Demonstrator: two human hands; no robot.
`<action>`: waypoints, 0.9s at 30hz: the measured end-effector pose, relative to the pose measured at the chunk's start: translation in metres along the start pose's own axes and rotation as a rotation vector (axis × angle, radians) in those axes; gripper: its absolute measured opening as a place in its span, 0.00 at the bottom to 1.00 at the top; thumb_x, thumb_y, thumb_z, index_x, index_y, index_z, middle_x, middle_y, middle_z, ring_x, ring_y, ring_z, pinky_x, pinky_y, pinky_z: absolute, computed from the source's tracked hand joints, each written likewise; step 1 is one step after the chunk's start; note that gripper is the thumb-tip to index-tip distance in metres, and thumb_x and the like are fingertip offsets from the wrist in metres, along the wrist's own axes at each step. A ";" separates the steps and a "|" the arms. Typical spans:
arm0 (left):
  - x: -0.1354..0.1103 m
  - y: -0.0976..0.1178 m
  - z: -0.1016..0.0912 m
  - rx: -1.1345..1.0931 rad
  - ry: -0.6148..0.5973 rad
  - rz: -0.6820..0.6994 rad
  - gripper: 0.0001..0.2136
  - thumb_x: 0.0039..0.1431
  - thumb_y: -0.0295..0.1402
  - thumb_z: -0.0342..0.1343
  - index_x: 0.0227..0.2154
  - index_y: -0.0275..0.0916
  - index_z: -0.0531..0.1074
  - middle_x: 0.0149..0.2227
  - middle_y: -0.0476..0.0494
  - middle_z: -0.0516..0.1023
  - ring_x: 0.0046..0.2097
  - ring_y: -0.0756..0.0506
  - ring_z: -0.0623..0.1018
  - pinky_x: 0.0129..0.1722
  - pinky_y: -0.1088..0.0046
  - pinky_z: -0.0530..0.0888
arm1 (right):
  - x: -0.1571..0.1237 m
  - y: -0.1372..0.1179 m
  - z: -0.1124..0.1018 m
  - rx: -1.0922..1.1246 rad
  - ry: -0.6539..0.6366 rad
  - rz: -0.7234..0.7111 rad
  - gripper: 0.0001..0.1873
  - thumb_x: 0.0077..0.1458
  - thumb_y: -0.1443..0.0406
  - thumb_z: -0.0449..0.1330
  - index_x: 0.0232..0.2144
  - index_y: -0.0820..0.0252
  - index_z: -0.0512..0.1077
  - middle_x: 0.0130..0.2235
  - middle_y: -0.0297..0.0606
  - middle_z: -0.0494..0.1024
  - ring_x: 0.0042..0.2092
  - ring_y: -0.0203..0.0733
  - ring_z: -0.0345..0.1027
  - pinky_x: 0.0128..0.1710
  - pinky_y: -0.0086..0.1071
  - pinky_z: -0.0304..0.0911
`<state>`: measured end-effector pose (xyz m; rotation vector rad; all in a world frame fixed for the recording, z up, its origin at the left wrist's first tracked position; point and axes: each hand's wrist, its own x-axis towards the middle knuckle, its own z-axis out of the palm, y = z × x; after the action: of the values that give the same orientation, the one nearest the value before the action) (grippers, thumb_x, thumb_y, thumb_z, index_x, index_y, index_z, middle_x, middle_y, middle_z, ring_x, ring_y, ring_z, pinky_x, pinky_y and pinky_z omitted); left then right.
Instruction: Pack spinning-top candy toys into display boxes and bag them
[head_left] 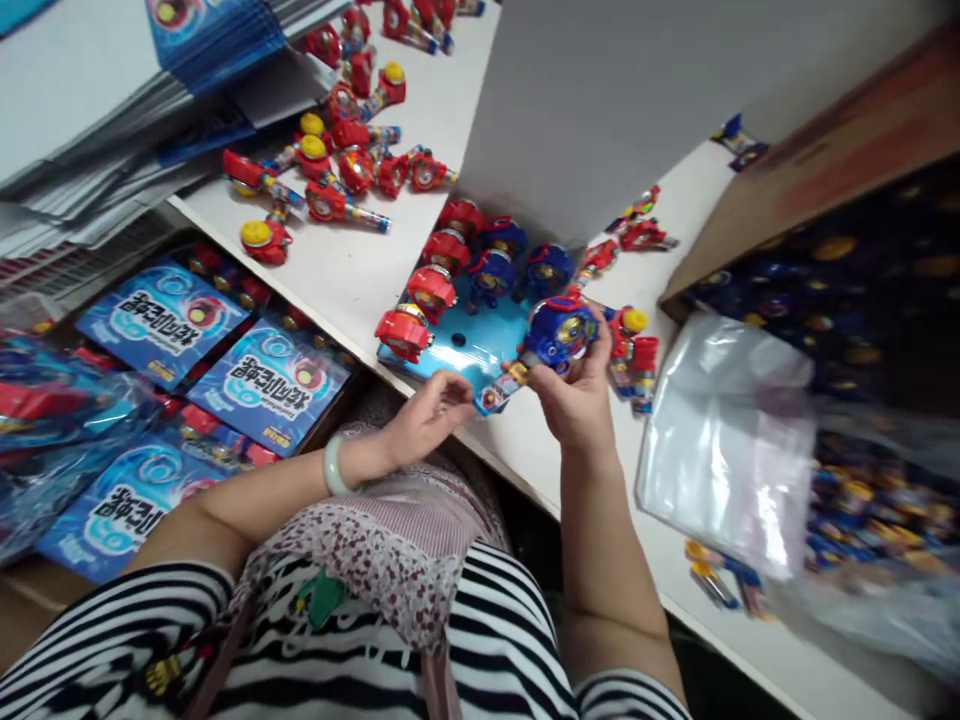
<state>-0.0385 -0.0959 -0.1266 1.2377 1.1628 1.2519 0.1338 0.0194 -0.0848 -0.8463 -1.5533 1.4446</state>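
Note:
My right hand is closed around a blue round toy launcher with a colourful handle sticking out toward the left. My left hand sits just left of it, fingers curled near the handle's tip, at the table's front edge. Right behind both hands lies a blue backing card that carries red toys along its left side and blue toys along its far side. A pale bangle circles my left wrist.
Several loose red toys lie on the white table farther back. Blue printed packs fill a box at the left. An open carton with blue toys and a plastic bag stands at the right. Stacked cards sit at top left.

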 end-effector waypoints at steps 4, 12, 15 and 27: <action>0.012 0.014 0.017 -0.286 -0.201 -0.218 0.18 0.58 0.47 0.62 0.39 0.38 0.66 0.37 0.46 0.73 0.36 0.50 0.74 0.36 0.74 0.72 | -0.032 0.003 0.004 0.084 0.021 0.079 0.56 0.47 0.56 0.73 0.66 0.36 0.41 0.50 0.36 0.75 0.45 0.44 0.77 0.47 0.42 0.76; 0.035 0.022 0.021 -0.235 -0.033 -0.090 0.41 0.39 0.38 0.75 0.57 0.44 0.63 0.54 0.39 0.71 0.54 0.42 0.74 0.52 0.66 0.73 | -0.067 -0.004 0.002 -0.050 -0.070 0.103 0.55 0.49 0.55 0.71 0.69 0.49 0.41 0.60 0.50 0.68 0.52 0.49 0.74 0.50 0.44 0.75; 0.052 0.031 0.028 -0.281 -0.147 -0.136 0.32 0.41 0.36 0.74 0.51 0.41 0.69 0.48 0.42 0.76 0.47 0.44 0.78 0.49 0.67 0.74 | -0.074 0.001 0.002 -0.028 -0.091 0.176 0.58 0.46 0.57 0.73 0.68 0.50 0.42 0.54 0.48 0.73 0.46 0.46 0.76 0.46 0.45 0.76; 0.045 0.020 0.061 -0.642 0.179 -0.334 0.23 0.48 0.37 0.70 0.43 0.40 0.65 0.36 0.50 0.78 0.31 0.50 0.80 0.31 0.75 0.77 | -0.144 0.031 0.013 0.856 0.382 0.695 0.22 0.54 0.49 0.65 0.41 0.56 0.68 0.31 0.30 0.73 0.23 0.27 0.59 0.16 0.19 0.55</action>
<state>0.0221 -0.0521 -0.1030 0.4459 0.9298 1.3453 0.1820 -0.1114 -0.1334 -1.0589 -0.2479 2.0326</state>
